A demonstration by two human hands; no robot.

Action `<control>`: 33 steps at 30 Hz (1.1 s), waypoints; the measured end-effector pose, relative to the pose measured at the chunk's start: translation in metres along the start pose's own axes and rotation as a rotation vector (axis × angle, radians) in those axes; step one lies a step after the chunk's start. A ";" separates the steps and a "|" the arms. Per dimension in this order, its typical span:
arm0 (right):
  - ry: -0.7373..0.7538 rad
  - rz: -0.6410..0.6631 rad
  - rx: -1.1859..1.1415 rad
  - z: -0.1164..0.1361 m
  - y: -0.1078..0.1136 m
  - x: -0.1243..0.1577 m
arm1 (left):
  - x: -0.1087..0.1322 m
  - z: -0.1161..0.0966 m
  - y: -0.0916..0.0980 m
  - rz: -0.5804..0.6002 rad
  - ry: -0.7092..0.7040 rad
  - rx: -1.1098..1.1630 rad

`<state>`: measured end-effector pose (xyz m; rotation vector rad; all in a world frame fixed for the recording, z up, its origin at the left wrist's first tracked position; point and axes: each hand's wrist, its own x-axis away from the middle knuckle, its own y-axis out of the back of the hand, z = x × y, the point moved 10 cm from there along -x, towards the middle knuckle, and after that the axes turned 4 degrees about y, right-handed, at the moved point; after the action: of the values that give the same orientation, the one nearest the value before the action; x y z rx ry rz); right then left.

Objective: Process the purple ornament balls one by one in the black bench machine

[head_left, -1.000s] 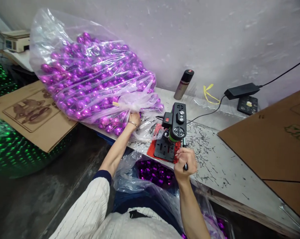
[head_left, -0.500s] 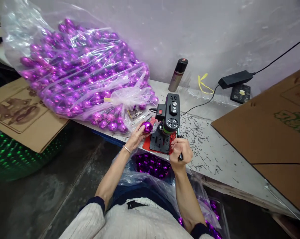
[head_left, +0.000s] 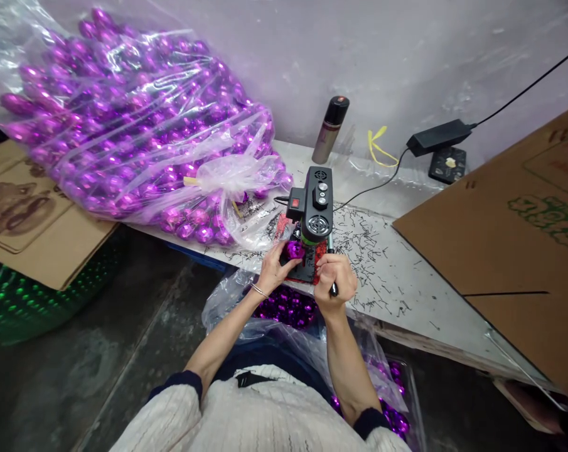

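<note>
As the head view has it, left hand [head_left: 273, 269]: thumb and fingers closed around one shiny purple ball [head_left: 294, 250], coming at it from the left, with a thin bracelet [head_left: 259, 290] on the wrist.
Purple ball: tucked under the front end of the little black press, above its base plate [head_left: 306, 271]. Can't really tell if it touches the plate, since the hand and the press cover part of it.
Right hand [head_left: 335, 277]: fist wrapped round the black handle [head_left: 334, 290] of the lever, just in front of the press and to the right.
Press [head_left: 317, 201]: upright on the table [head_left: 396, 323], two round grilles on top, small side box with a red switch [head_left: 295, 203].
Red sheet [head_left: 320, 252]: under the base plate, poking out on both sides.
Table mess: loads of tiny black bits [head_left: 359, 242] scattered around, mostly to the right of the press.
Big clear bag [head_left: 137, 125]: stuffed with purple balls, gathered at the neck, lying left of the press.
Back of the table: spray can [head_left: 331, 129] standing up, yellow ribbon [head_left: 378, 147], black power brick [head_left: 440, 138] next to a small dark box [head_left: 447, 164].
Cardboard: big brown piece [head_left: 509, 207] on the right, printed one [head_left: 20, 207] on the left, over shiny green stuff [head_left: 39, 295].
Below the table edge: more purple balls [head_left: 286, 307] in clear plastic.
</note>
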<state>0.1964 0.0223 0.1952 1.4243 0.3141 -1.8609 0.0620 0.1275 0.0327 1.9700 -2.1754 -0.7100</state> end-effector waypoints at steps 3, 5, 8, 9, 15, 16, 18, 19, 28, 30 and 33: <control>-0.005 0.011 -0.006 -0.001 -0.001 0.002 | 0.001 -0.009 -0.005 0.013 -0.078 -0.064; -0.007 0.015 0.001 -0.002 -0.001 0.003 | 0.002 -0.012 -0.010 0.030 -0.111 -0.091; -0.003 0.014 0.001 -0.002 0.000 0.004 | 0.004 -0.012 -0.014 0.023 -0.127 -0.083; -0.004 0.015 -0.003 -0.002 0.000 0.004 | 0.004 -0.011 -0.015 0.016 -0.124 -0.069; -0.030 0.024 -0.005 -0.006 -0.001 0.012 | 0.004 -0.005 -0.020 0.000 -0.107 -0.049; -0.034 0.026 -0.007 -0.007 -0.002 0.015 | 0.004 -0.005 -0.020 -0.004 -0.108 -0.052; -0.034 0.024 -0.021 -0.010 -0.004 0.023 | 0.005 -0.004 -0.019 -0.011 -0.109 -0.057; -0.031 0.017 -0.031 -0.012 -0.005 0.026 | 0.005 -0.004 -0.019 -0.013 -0.108 -0.059; -0.017 -0.059 -0.016 -0.020 -0.007 0.044 | 0.007 -0.005 -0.020 -0.007 -0.112 -0.083; -0.021 -0.067 -0.025 -0.021 -0.008 0.046 | 0.007 -0.005 -0.020 -0.011 -0.115 -0.089; -0.019 -0.097 -0.051 -0.022 -0.008 0.049 | 0.007 -0.006 -0.019 -0.029 -0.129 -0.086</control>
<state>0.2020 0.0211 0.1412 1.3782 0.4250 -1.9294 0.0805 0.1180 0.0284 1.9679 -2.1507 -0.9432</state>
